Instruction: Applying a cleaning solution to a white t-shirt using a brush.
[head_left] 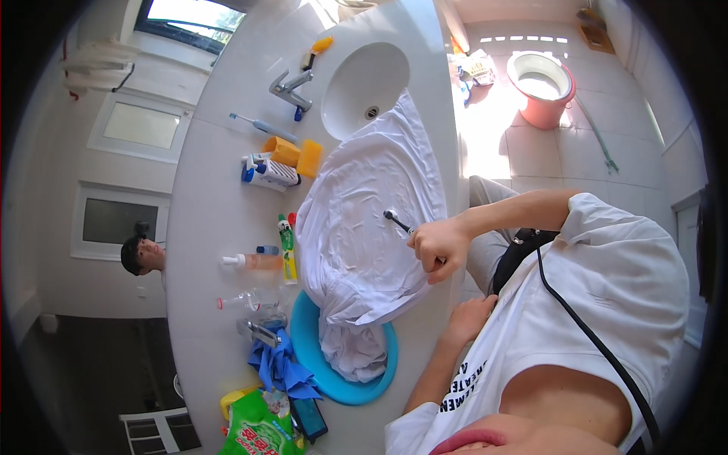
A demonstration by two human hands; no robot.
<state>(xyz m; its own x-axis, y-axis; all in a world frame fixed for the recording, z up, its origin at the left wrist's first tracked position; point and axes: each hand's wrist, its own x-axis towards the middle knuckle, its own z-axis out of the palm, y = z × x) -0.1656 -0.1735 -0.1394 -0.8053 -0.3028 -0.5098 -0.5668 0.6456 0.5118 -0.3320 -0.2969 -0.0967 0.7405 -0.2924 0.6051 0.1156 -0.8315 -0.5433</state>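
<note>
My right hand (pixel 438 246) is closed around the dark handle of a small brush (pixel 394 219). The brush's head presses on a white garment (pixel 364 220) spread over the white counter (pixel 205 227). The garment's upper end hangs into the sink (pixel 356 83) and its lower end is bunched in a round blue basin (pixel 303 341). My left hand (pixel 470 318) rests with curled fingers on the counter's front edge just right of the basin and holds nothing.
Left of the garment are a yellow sponge (pixel 309 158), a green tube (pixel 287 246), a few bottles (pixel 254 262), a blue cloth (pixel 282 368), a green bag (pixel 262 428) and a phone (pixel 311 418). A faucet (pixel 292 87) stands by the sink. On the tiled floor sits a pink bucket (pixel 542 87).
</note>
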